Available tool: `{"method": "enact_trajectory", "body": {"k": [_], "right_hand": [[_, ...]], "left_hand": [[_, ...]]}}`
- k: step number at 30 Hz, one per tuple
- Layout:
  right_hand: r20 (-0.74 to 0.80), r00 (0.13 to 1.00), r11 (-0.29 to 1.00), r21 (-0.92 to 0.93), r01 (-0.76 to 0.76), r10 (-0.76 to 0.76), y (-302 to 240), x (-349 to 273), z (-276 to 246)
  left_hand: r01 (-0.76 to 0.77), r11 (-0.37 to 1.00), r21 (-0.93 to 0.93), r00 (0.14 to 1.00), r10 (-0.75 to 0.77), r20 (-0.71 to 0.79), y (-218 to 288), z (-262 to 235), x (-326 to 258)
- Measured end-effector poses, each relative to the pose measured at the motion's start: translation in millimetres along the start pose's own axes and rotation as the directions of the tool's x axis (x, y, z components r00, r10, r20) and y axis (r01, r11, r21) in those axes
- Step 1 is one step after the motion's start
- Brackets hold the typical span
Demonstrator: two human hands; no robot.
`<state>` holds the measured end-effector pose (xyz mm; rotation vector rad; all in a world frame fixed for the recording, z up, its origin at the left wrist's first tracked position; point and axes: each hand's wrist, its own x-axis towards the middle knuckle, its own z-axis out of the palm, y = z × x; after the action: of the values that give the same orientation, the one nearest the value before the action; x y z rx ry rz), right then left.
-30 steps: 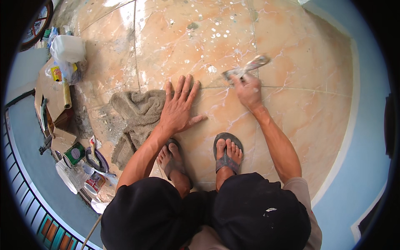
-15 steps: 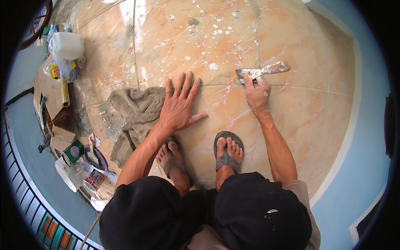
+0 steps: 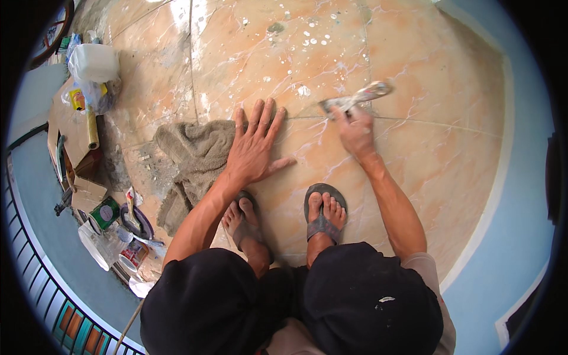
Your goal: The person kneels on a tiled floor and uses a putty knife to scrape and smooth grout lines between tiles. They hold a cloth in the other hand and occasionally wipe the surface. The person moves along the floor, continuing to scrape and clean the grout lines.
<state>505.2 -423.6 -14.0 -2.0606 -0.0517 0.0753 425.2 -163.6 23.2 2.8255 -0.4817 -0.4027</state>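
The right hand [image 3: 357, 135] has its grip closed on a scraper [image 3: 362, 96], the index finger stretched along toward the blade. The scraper is over the tiled floor [image 3: 426, 177], ahead of the right foot and beside a tile joint; its blade points left and its handle slants up to the right. The scraper is blurred, so whether the blade touches the tile is hard to tell.

The left hand [image 3: 253, 154] holds nothing: its grip is open, palm down on the floor, fingers spread and thumb out to the right. A brown towel [image 3: 195, 154] lies crumpled just left of it, partly behind the wrist and forearm.

White spots [image 3: 313, 41] dot the tiles ahead of both hands. The feet wear dark sandals [image 3: 322, 229]. Along the left side stand a white jug [image 3: 94, 63], an open cardboard box [image 3: 74, 130], a green can [image 3: 105, 213] and a clear tub [image 3: 97, 245]; a brush [image 3: 133, 216] rests in a dark dish [image 3: 148, 231]. A pale blue wall [image 3: 523, 118] borders the floor at right.
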Motion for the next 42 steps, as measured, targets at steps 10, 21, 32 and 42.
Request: {"method": "enact_trajectory", "body": {"k": [10,21,32,42], "right_hand": [[0.198,0.976,0.993,-0.062,0.103,-0.089,-16.9,5.1,6.4],[0.203,0.976,0.990,-0.096,0.106,-0.085,-23.7,-0.3,13.5],[-0.246,0.938,0.969,0.028,-0.245,0.245,29.2,25.7,-38.8],[-0.165,0.984,0.997,-0.027,-0.079,0.073,11.9,28.1,-17.3]], "left_hand": [[-0.008,1.000,0.006,1.000,0.008,-0.015,-0.8,2.9,0.0],[-0.006,1.000,-0.008,1.000,0.006,-0.014,-1.4,3.7,-0.1],[0.004,1.000,-0.027,1.000,-0.004,0.002,0.4,1.6,1.6],[0.003,1.000,-0.009,1.000,-0.003,0.000,1.8,0.6,3.1]]}}
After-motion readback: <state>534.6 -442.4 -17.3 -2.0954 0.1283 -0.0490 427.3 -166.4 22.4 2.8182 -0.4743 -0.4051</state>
